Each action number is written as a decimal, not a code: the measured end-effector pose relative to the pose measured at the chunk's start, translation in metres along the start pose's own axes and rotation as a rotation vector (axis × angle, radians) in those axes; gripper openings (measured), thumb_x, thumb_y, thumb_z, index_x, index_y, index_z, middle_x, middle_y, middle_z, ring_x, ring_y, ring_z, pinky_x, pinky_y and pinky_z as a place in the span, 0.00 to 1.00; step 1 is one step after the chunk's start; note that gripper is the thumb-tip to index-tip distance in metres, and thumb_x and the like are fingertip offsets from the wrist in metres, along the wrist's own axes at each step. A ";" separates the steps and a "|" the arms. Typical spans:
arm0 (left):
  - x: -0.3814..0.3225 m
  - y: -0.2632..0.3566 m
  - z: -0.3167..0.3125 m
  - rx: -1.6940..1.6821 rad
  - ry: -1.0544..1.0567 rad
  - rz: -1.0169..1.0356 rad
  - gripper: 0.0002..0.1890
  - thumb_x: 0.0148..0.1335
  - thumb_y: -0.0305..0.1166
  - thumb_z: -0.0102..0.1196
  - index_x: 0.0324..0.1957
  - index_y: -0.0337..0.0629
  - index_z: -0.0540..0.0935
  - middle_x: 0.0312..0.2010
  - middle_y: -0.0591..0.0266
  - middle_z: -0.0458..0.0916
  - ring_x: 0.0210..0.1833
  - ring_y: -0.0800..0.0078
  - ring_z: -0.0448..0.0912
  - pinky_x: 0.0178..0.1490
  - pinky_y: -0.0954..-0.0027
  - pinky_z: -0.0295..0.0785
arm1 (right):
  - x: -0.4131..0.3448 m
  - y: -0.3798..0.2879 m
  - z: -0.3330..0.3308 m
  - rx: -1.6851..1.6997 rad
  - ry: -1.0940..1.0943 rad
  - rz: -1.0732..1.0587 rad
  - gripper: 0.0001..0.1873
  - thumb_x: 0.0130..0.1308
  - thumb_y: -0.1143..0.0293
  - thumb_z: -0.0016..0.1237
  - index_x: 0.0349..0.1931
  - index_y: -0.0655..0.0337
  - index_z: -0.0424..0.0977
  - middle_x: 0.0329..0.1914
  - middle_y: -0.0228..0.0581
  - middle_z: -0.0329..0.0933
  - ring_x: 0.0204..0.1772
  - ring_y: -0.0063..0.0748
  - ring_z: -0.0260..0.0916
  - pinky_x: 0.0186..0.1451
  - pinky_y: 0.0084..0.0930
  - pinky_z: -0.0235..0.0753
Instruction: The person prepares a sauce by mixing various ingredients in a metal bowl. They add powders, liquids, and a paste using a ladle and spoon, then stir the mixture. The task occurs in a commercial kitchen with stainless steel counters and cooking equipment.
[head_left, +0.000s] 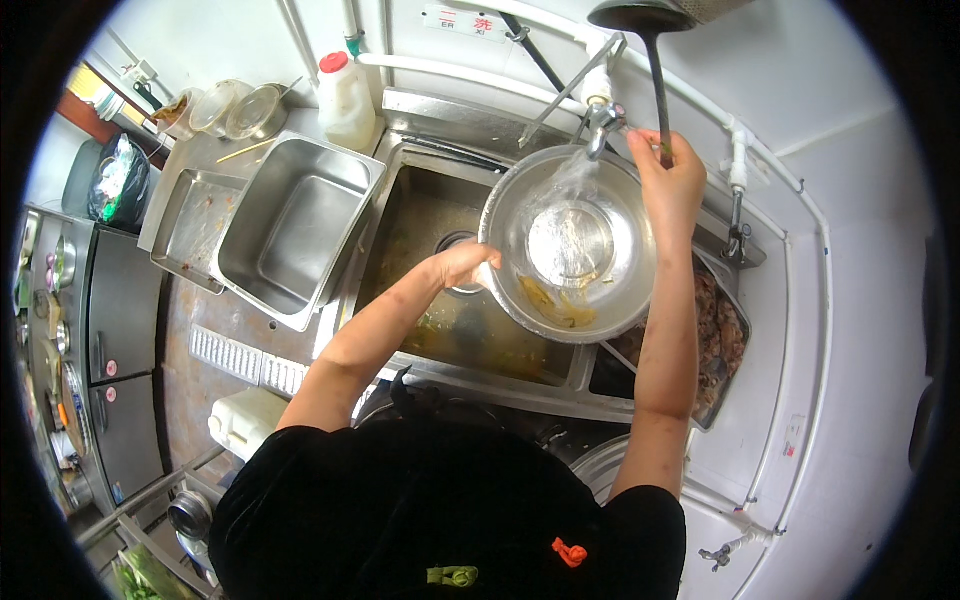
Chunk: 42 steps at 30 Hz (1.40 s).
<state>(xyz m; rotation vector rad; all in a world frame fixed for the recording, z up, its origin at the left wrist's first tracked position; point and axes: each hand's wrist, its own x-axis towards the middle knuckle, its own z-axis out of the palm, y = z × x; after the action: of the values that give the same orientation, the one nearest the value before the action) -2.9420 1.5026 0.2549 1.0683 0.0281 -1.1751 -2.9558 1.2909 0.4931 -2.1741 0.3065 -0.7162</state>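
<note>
My left hand grips the left rim of a round metal basin, thumb over the edge. The basin is held tilted above the left sink bowl. Water streams into it from a wall tap. Yellowish food residue clings to its lower inside wall. My right hand is raised beside the tap, its fingertips on the tap's handle. A ladle with its scoop upward has its handle running down between these fingers; whether they also grip it cannot be told.
Cloudy water with scraps lies in the sink. To its left stand a deep steel pan, a shallow tray and a red-capped plastic jug. A tray of meat pieces stands right of my right forearm. Another tap juts from the wall.
</note>
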 end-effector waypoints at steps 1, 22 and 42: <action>-0.004 -0.002 0.000 0.008 0.031 0.045 0.14 0.53 0.24 0.48 0.42 0.32 0.75 0.33 0.56 0.79 0.31 0.69 0.79 0.37 0.65 0.78 | -0.003 -0.001 0.000 -0.004 0.011 0.008 0.09 0.58 0.66 0.57 0.33 0.62 0.79 0.16 0.24 0.66 0.20 0.13 0.56 0.24 0.16 0.57; -0.187 -0.009 -0.024 1.230 0.803 0.557 0.42 0.48 0.19 0.48 0.68 0.38 0.48 0.57 0.31 0.66 0.48 0.38 0.74 0.50 0.52 0.72 | -0.122 0.033 0.028 0.394 0.048 0.360 0.18 0.65 0.63 0.52 0.50 0.64 0.72 0.26 0.25 0.69 0.28 0.12 0.61 0.31 0.14 0.62; -0.216 0.053 -0.066 1.317 0.380 1.058 0.42 0.48 0.10 0.39 0.70 0.42 0.54 0.70 0.46 0.54 0.71 0.57 0.55 0.67 0.63 0.57 | -0.304 0.004 0.043 -0.122 0.451 0.531 0.15 0.62 0.78 0.40 0.50 0.66 0.61 0.33 0.55 0.71 0.36 0.53 0.71 0.42 0.39 0.70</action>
<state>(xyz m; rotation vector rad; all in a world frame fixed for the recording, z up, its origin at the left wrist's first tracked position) -2.9651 1.7043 0.3671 2.0325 -1.0118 0.1432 -3.1768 1.4485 0.3498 -1.8887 1.1369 -0.8796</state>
